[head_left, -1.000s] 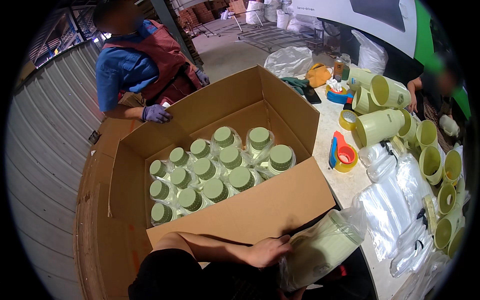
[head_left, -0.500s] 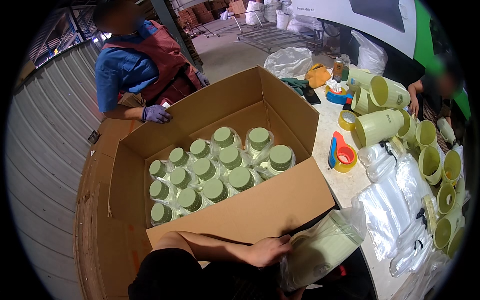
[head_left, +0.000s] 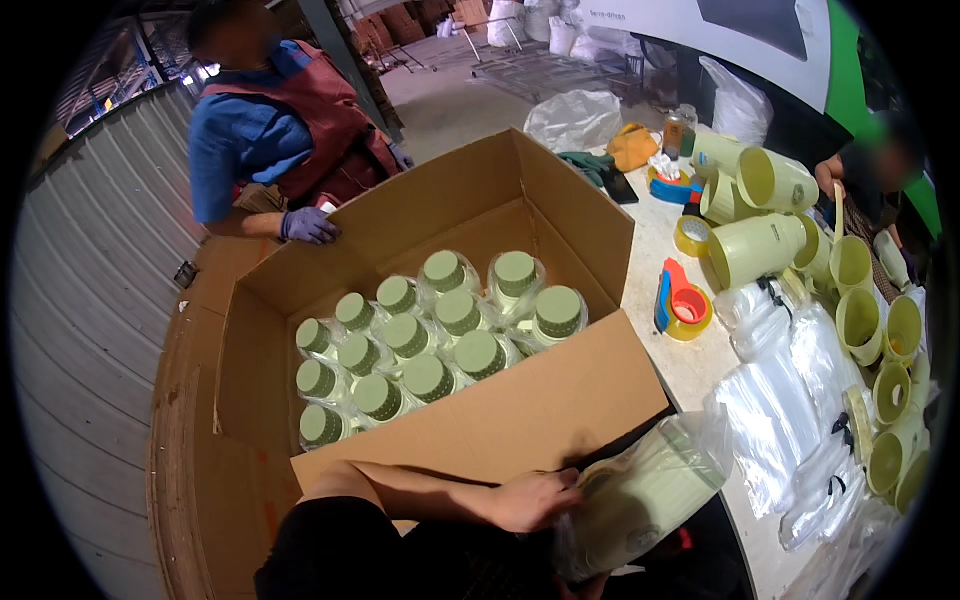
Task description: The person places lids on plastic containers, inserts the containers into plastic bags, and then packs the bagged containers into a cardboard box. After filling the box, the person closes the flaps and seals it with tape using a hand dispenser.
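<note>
A pale green cylinder-shaped container [head_left: 640, 495] in a clear plastic bag lies tilted just outside the carton's near side. My left hand [head_left: 540, 499] is closed at its left end, its fingers pinching the bag. Of my right hand [head_left: 592, 587], only a little shows at the lower edge, gripping the container from below; most of it is hidden. In front of me stands an open cardboard carton [head_left: 480, 415], holding several bagged bottles with darker green round caps [head_left: 428, 376], upright in rows.
On the white table [head_left: 650, 350] to the right lie tape dispensers [head_left: 684, 305], a stack of clear bags [head_left: 765, 425] and several pale green containers [head_left: 757, 250]. A person's gloved hand [head_left: 311, 226] rests on the carton's far left rim. Another person [head_left: 875, 165] is at the far right.
My hands and the bagged container have hardly moved. The view has shifted slightly. At the far right, the other person's hand has moved a little near the containers.
</note>
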A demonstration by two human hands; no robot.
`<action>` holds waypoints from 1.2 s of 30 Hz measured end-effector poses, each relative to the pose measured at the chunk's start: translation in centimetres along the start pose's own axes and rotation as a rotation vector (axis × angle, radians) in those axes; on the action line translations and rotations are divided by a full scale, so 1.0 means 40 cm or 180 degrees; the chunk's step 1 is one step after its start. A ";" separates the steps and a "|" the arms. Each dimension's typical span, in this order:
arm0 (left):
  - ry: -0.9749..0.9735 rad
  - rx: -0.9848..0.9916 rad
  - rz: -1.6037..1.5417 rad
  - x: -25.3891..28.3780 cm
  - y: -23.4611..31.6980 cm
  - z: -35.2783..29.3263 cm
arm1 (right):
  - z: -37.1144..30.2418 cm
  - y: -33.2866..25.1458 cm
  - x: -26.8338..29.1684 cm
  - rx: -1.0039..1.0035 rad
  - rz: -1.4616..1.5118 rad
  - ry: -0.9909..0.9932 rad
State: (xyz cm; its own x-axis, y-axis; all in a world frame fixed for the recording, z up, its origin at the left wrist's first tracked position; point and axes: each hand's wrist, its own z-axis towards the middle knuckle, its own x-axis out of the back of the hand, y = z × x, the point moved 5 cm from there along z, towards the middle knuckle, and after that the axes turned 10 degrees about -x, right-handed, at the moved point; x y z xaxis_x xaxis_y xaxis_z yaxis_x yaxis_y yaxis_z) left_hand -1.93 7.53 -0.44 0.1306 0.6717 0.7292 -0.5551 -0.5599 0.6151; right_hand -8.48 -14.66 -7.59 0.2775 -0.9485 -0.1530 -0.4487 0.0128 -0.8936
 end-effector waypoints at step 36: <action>0.0317 0.0663 0.1691 0.337 -0.233 0.047 | 0.138 -0.259 0.012 -0.0052 0.0333 0.0279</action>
State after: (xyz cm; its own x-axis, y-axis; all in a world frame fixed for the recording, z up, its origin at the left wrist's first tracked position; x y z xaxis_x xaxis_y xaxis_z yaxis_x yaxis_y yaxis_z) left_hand 6.54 20.89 4.23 -0.2052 0.3092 0.9286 -0.3488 -0.9096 0.2258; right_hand 1.00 -13.48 -0.76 0.1537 -0.9663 -0.2068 -0.4854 0.1084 -0.8675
